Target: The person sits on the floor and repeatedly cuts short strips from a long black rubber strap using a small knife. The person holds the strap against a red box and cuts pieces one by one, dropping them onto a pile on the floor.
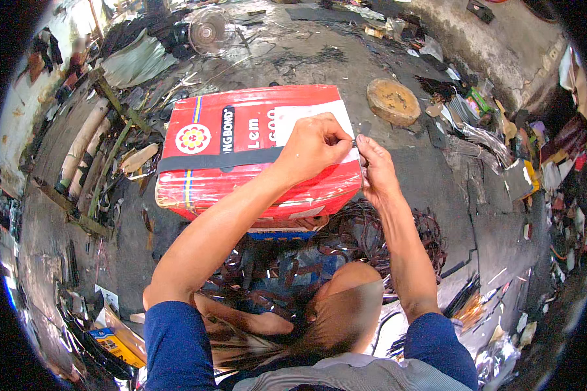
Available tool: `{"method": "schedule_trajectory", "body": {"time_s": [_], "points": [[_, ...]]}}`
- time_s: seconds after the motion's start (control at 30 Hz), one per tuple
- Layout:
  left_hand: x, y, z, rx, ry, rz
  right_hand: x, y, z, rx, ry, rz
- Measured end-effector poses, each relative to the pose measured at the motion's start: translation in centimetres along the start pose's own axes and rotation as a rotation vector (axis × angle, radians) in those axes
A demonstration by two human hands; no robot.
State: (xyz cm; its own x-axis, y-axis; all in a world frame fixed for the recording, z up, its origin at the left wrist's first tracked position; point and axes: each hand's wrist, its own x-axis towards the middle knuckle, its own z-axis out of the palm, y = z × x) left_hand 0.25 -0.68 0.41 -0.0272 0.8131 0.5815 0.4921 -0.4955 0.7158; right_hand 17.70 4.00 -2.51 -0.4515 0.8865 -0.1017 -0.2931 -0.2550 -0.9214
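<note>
Red box [241, 137] stood before the person | left hand [314, 144] pinched closed at its right edge; what right hand [380, 166] held couldn't be told | uneven pull risked sliding black strap [202, 161] askew

Your dark grey floor [447, 173], stained and littered, spreads around the red box [205, 186]; a blue-sided thing [280, 235], mostly hidden, shows under the box's near edge. Just off the box's far right corner lies a round wooden block [394, 101]; well right of the box — a heap of mixed scraps [486, 130]. Left of the box you have a rough wooden frame [120, 101] with pale rolls [85, 140]; nearer you than the box — a tangle of dark strips [421, 241].
</note>
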Motion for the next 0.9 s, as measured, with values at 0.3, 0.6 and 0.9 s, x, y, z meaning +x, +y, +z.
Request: {"method": "schedule_trajectory", "body": {"time_s": [0.3, 0.6, 0.9], "points": [[0.2, -0.6, 0.9, -0.084, 0.006, -0.009, 3.7, -4.8, 0.6, -0.924, 0.189, -0.238], [-0.1, -0.7, 0.0, -0.073, -0.005, -0.067, 5.7, 0.8, -1.2, -0.907, 0.289, -0.357], [0.8, -0.6, 0.4, -0.064, -0.019, -0.024, 6.0, 22.1, -20.0, -1.251, 0.489, -0.174]]}}
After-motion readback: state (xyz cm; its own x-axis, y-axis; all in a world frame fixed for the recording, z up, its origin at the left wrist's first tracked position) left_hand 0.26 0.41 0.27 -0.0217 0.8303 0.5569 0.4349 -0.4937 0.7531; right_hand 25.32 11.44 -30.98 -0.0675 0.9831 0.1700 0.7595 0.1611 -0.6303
